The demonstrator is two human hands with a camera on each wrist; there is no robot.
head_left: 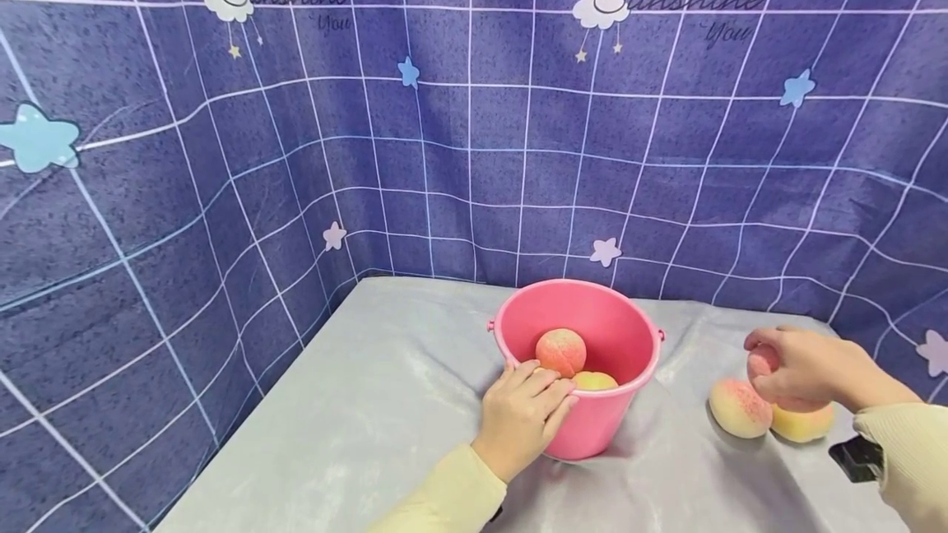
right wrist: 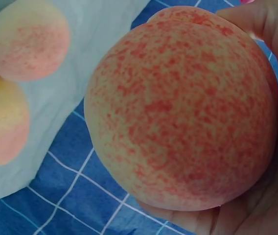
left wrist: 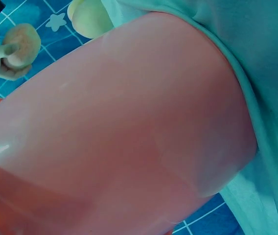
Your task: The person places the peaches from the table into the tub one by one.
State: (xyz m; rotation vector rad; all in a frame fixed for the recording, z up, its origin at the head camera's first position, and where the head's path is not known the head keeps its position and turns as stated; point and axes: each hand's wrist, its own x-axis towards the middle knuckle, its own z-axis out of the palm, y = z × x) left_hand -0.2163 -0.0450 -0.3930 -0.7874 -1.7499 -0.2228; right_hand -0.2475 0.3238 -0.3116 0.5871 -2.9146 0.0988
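Observation:
A pink bucket [head_left: 585, 426] stands upright on the grey cloth. My left hand [head_left: 518, 414] grips its near rim, fingers bent over the edge; the left wrist view is mostly filled by the bucket's wall [left wrist: 129, 112]. Inside lie a reddish peach [head_left: 560, 352] and a yellow one [head_left: 595, 381], partly behind the rim. To the right, my right hand [head_left: 810, 360] holds a red-speckled peach [right wrist: 183, 107] above the table, thumb and fingers around it. Below that hand, a pink-and-cream peach [head_left: 741, 410] and a yellow-pink peach [head_left: 803, 424] rest side by side on the cloth.
The grey cloth [head_left: 355, 418] covers the table. A blue grid-patterned curtain [head_left: 474, 138] hangs behind and along the left side. Small handle knobs [head_left: 662, 336] stick out at the bucket's rim.

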